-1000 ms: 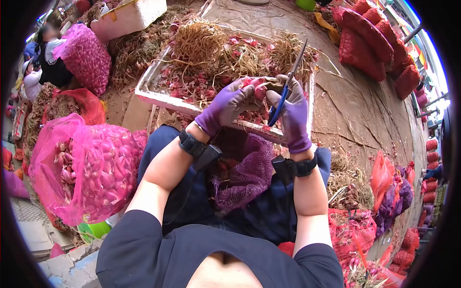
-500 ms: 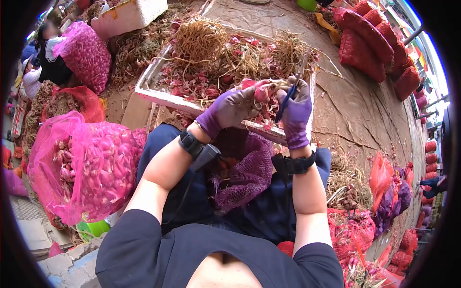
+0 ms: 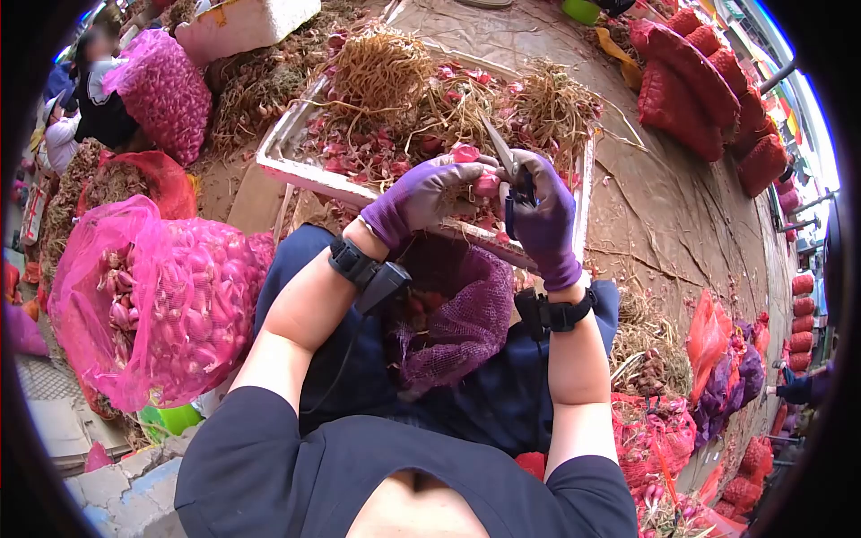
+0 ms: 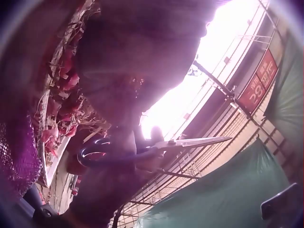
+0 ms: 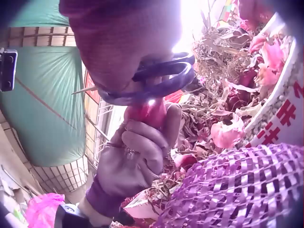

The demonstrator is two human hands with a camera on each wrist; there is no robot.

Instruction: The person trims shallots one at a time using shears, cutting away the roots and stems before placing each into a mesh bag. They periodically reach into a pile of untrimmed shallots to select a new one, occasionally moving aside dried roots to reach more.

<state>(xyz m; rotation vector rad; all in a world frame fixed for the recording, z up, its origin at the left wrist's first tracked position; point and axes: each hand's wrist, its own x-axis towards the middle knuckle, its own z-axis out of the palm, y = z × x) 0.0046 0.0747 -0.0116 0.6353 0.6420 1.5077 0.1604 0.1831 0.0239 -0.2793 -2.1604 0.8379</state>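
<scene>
purple-and-grey gloves (image 3: 408, 197), blue-handled scissors (image 4: 172, 143), pink-red bulb (image 3: 487, 185), white tray (image 3: 314, 183), purple lattice mesh bag (image 3: 459, 327)

Shallot (image 3: 487, 185) between hands (image 3: 417, 199) (image 3: 543, 217), tray (image 3: 316, 183) behind, sack (image 3: 193, 309) left

Head view from above, facing forward and down, wrist views close, both sharing the scissors (image 4: 176, 142)
</scene>
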